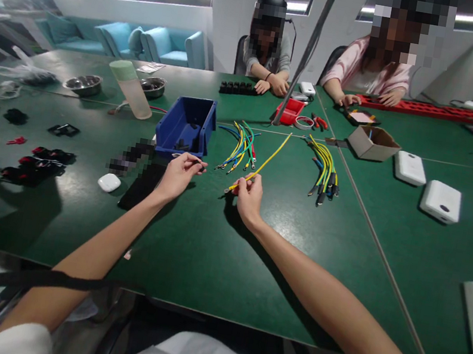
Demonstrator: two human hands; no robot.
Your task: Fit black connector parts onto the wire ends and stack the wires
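My right hand (250,196) pinches a yellow wire (272,157) near its metal ring terminal (229,188); the wire's free end points up and away. My left hand (181,175) is closed, with a small dark piece (202,166) at its fingertips, too small to make out fully. It is just in front of a blue bin (162,135) that holds small black pieces (187,146). Beyond my hands lies a bunch of yellow, blue and green wires (241,149) with ring terminals. Farther right, another bunch of wires (327,165) has black-covered ends.
A black phone-like slab (142,186) and a white case (109,182) lie by my left forearm. Behind stand a bottle (130,90), steel bowls (82,84) and a red bin (289,112). A cardboard box (372,144) and white devices (441,201) sit right. Two people work opposite.
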